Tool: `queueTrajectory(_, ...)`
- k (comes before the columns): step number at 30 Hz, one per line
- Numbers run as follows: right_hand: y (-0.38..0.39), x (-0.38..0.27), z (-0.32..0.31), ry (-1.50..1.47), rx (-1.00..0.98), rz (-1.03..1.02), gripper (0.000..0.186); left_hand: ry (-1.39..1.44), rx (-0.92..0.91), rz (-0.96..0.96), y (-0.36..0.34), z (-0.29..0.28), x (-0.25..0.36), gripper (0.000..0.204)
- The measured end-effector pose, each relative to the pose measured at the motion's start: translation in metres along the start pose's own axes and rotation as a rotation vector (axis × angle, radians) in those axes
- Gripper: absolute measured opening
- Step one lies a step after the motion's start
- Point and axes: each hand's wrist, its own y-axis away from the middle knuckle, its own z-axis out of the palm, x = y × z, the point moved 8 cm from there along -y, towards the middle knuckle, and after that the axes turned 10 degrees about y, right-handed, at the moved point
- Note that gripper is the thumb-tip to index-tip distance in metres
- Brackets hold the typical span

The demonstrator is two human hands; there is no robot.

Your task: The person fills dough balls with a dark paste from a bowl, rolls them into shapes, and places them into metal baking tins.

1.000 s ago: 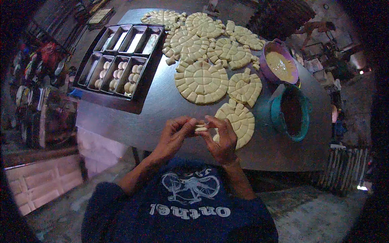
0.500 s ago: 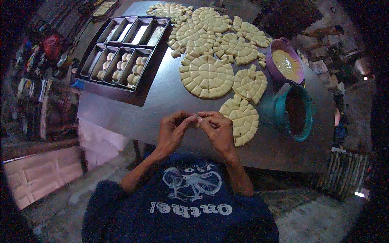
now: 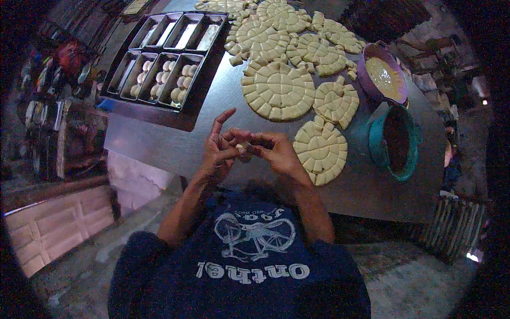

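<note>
We pinch a small dough piece between both hands, above the near side of the bench.
Our left hand has its thumb on the piece, with one finger pointing up; the fingers of our right hand close narrowly on the other side, hiding much of it. We judge it light, soft and perhaps tacky, easily dented or torn, so its edges are best taken with light fingertip pressure. Just beside our right hand lies a scored dough round; beyond it, a bigger round looks thick and yielding, best gripped piece by piece along the cuts. Out left, dough balls sit in metal tins; out right stand a teal bucket and a purple tub of yellow mixture.
</note>
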Motion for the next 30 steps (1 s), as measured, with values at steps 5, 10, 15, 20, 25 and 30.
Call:
queueTrajectory(5, -0.014, 0.005, 0.009, 0.746, 0.217, -0.278, 0.030, 0.001, 0.148, 0.144, 0.003, -0.030, 0.031, 0.074)
queueTrajectory(10, -0.019, 0.052, 0.031, 0.902, 0.237, -0.437, 0.030, 0.008, 0.286, 0.172, 0.022, -0.097, 0.044, 0.057)
queueTrajectory(15, -0.008, 0.038, 0.038, 0.985, 0.144, -0.384, 0.034, 0.011, 0.391, 0.146, 0.044, -0.115, 0.046, 0.048)
queueTrajectory(20, -0.024, 0.073, 0.033, 0.716, 0.081, -0.047, 0.036, -0.015, 0.441, 0.082, 0.040, -0.103, 0.031, 0.042)
queueTrajectory(25, 0.017, 0.029, -0.016, 1.029, 0.367, -0.329, 0.033, -0.030, 0.425, 0.077, 0.035, -0.103, 0.023, 0.039)
queueTrajectory(30, 0.090, 0.022, -0.087, 1.263, 0.192, -0.220, 0.032, -0.067, 0.432, 0.050, 0.034, -0.099, 0.027, 0.037)
